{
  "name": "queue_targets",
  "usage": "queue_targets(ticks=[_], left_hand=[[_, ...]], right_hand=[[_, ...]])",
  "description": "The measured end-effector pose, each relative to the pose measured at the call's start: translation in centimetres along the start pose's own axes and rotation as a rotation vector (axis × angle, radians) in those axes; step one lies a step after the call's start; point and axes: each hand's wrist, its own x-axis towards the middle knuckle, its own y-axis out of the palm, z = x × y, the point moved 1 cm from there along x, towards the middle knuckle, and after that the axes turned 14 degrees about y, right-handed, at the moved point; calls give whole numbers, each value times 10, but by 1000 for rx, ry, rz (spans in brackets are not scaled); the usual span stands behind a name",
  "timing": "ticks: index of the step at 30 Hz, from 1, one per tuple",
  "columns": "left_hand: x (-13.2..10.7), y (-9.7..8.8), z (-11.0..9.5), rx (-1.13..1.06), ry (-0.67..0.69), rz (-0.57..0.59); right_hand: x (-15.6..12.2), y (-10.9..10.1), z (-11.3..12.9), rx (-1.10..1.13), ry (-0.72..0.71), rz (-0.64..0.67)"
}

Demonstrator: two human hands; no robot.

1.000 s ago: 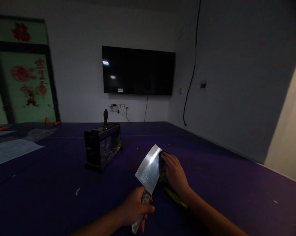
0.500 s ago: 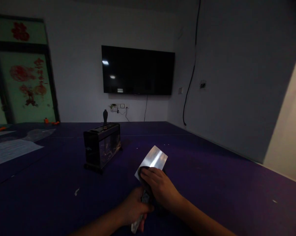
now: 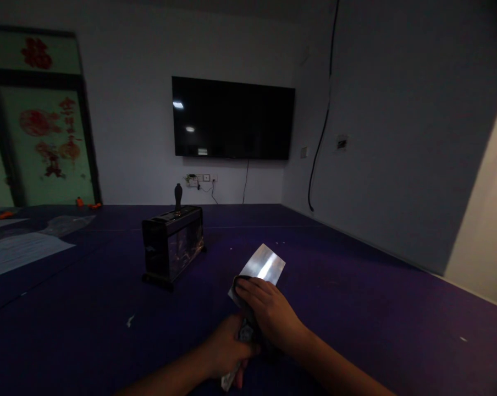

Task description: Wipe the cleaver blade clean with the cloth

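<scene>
A big flat knife (image 3: 266, 263) is in the middle, low down, held up over the table. Its shiny blade tilts up and away, a little to the right, with a bright streak of light on it. The left hand (image 3: 227, 349) is curled tight around the patterned handle (image 3: 246, 331). The right hand (image 3: 275, 311) has its fingers pressed together on a dark cloth (image 3: 247, 313), holding it against the low part of the blade. Its thumb is hidden.

The purple table (image 3: 355, 280) spreads all around. To the left of the knife stands a black box (image 3: 173, 246) with see-through sides, and a dark handle (image 3: 178, 197) sticks up from its top. Farther left lie a sheet of paper (image 3: 21, 253) and a clear plastic bag (image 3: 69, 224). Behind, a black TV (image 3: 234, 118) hangs on the wall.
</scene>
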Motion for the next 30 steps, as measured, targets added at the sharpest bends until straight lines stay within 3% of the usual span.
queue_targets(ticks=[10,14,20,30], left_hand=[[-4,-6,0,39,-40,85],[-4,-5,-1,49,-32,60],[-4,-3,-6,22,8,29],[-6,-6,-8,43,-36,115]], right_hand=[[6,10,-46,-43,224,-148],[5,9,-34,-43,153,-139],[1,2,-1,4,-33,-17],[10,-1,-20,-50,128,-99]])
